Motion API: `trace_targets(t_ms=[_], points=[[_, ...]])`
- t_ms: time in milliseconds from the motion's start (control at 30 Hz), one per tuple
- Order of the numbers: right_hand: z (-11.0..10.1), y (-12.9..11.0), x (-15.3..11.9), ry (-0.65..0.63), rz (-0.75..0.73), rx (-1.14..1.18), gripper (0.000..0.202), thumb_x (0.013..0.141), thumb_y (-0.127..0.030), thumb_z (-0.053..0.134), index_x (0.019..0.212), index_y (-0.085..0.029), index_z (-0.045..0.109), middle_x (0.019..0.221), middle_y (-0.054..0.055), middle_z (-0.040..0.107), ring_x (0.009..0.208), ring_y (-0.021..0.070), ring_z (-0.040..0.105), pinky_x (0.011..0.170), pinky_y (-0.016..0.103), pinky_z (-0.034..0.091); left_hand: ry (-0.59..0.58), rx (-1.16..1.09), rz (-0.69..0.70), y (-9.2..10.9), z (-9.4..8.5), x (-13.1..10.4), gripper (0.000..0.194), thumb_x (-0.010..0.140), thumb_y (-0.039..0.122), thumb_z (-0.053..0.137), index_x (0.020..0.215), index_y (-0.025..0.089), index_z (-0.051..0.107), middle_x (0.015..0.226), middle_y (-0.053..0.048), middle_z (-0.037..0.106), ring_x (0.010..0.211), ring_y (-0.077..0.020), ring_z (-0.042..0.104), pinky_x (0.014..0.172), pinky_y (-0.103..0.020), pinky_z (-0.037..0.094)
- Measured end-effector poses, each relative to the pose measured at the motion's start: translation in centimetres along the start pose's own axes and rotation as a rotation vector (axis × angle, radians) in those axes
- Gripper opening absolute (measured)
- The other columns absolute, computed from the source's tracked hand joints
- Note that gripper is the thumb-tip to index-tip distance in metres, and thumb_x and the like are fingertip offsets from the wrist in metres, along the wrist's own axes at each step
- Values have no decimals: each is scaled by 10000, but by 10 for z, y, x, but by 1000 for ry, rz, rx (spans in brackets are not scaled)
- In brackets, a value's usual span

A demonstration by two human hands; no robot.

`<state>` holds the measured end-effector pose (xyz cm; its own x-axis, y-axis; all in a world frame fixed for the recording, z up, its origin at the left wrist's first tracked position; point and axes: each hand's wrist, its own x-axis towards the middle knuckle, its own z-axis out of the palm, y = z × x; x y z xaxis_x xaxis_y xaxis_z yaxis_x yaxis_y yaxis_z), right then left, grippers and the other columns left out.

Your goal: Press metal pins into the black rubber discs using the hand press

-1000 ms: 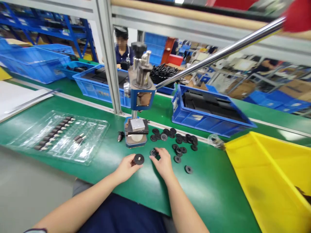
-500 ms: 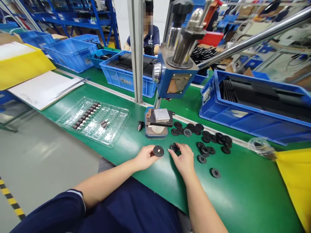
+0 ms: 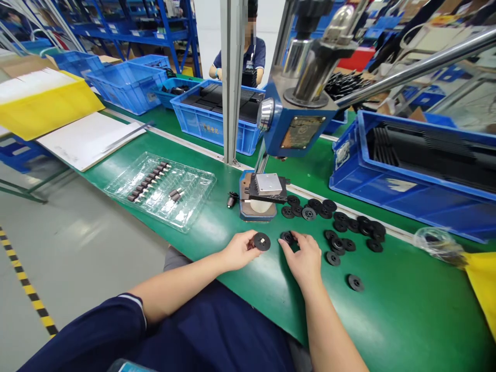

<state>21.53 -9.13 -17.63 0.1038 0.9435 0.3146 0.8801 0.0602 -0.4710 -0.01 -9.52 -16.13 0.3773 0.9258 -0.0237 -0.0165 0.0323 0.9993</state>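
The left hand (image 3: 241,250) grips a black disc (image 3: 260,245), round and flat-faced, with a pale pin end at its centre, on the near side of the press (image 3: 294,124). The step looks like handling one disc while reaching for another. To its right, the right hand (image 3: 306,257) curves around a ridged black wheel (image 3: 287,237) at the worktop (image 3: 271,289); I can't tell if it's gripped. Lifting it would seemingly call for a secure rim pinch.
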Motion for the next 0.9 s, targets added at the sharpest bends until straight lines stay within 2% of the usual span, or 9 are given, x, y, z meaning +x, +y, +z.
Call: trace_targets(t_ms=[167,233,333,433,533,667,900], points=[[0,-1,0,25,0,24,557,815,-669,537,1023,-175,687,956,101,605,894,260,542,803,434,400,6,-75,9,1,0,1,293,756,284,736,961,103,631,781,-26,615,683,-106,565,646,-224,470],[-2,-4,0,44,-1,65,533,813,-650,560,1009,-171,686,924,89,605,845,234,551,788,421,425,3,-78,-2,-1,-1,2,333,734,304,762,971,100,647,822,-41,641,724,-125,588,698,-247,488],[-8,-15,-2,73,-16,160,474,840,-578,587,1058,-164,662,931,70,609,782,171,560,761,358,480,10,37,34,-2,-1,1,275,754,312,747,919,102,682,810,-47,651,732,-142,593,700,-258,492],[-18,-34,-7,89,-108,327,381,865,-450,625,1132,-179,633,1006,72,603,827,153,573,764,318,511,27,198,125,2,-3,0,183,806,283,691,868,112,705,810,-60,658,736,-152,597,685,-259,492],[-25,-51,-14,60,-266,447,359,856,-340,661,1185,-206,611,1055,84,590,911,180,582,809,353,516,33,286,219,7,-5,-1,159,843,250,640,918,131,717,915,-92,697,844,-187,636,786,-305,515],[-25,-58,-23,1,-402,381,397,853,-326,666,1229,-232,579,1073,91,580,979,219,569,845,401,499,5,343,289,7,-5,-1,243,849,196,609,1070,162,704,1054,-109,712,987,-219,649,913,-374,515],[-26,-57,-26,-23,-426,329,352,889,-329,628,1206,-189,566,1050,100,575,935,209,542,806,388,459,3,419,285,5,-3,-1,245,845,170,619,1078,163,699,1058,-110,714,1005,-218,660,917,-376,534]])
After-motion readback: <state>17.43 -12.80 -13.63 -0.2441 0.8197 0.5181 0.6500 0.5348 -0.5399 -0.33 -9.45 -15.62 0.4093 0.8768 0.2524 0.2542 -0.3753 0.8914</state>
